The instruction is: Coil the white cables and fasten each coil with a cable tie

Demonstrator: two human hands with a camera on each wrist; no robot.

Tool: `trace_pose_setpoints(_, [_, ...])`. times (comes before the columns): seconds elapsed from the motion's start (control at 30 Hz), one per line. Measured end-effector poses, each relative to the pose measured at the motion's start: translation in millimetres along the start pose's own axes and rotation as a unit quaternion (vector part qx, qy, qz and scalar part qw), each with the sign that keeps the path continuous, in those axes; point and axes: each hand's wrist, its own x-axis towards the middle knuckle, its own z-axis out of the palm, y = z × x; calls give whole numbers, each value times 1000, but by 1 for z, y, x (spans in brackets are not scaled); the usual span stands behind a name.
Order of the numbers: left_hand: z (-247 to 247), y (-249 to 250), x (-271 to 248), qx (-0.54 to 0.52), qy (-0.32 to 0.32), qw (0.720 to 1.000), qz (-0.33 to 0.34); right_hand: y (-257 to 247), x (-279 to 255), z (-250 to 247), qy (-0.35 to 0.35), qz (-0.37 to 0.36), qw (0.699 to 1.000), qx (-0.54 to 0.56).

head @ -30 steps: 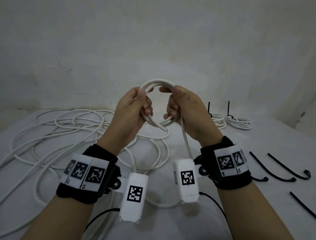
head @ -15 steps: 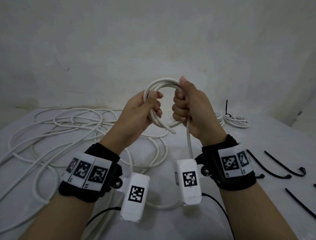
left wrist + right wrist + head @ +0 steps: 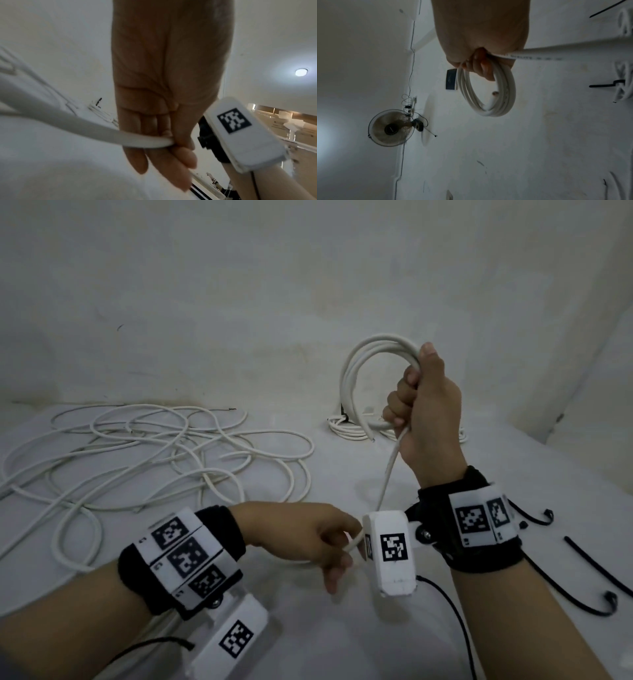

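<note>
My right hand [image 3: 411,392] is raised and grips a small coil of white cable [image 3: 356,371] of about three loops, thumb on top. In the right wrist view the fingers [image 3: 481,67] curl through the coil [image 3: 488,97], and the cable's cut end shows inside it. From the fist the trailing cable [image 3: 388,470] runs down to my left hand [image 3: 346,546], which pinches it low beside the right wrist. The left wrist view shows the thumb and fingers [image 3: 178,146] pinching the cable [image 3: 85,125]. The rest of the white cable [image 3: 154,453] lies in loose loops on the left.
Coiled cables held by black ties [image 3: 344,428] lie on the surface behind my right hand. Loose black cable ties [image 3: 589,571] lie at the right. A wall closes the back. A wall fan [image 3: 392,127] appears in the right wrist view.
My left hand has let go of the coil and dropped to pinch the trailing cable near my right wrist. My right hand now holds the coil alone, further right in view.
</note>
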Motion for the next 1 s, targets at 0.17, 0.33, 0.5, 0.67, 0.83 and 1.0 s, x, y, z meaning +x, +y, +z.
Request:
trace_pose_setpoints(0.17, [-28, 12, -43, 207, 146, 965, -62, 6, 1, -12, 39, 54, 997, 42])
trace_pose_setpoints(0.33, [-58, 23, -88, 445, 352, 822, -50, 31, -5, -9, 31, 164, 976, 137])
trace_pose_setpoints(0.5, [-66, 26, -107, 443, 474, 753, -114, 57, -15, 11, 24, 252, 947, 198])
trace_pose_setpoints(0.67, [-56, 8, -104, 242, 559, 783, -124, 73, -26, 27, 14, 276, 941, 194])
trace_pose_setpoints(0.83, [-51, -4, -88, 117, 611, 780, -65, 84, -34, 29, -8, 279, 948, 153])
trace_pose_setpoints(1.0, [-59, -10, -69, 31, 593, 802, -60, 94, -37, 28, -30, 271, 958, 86])
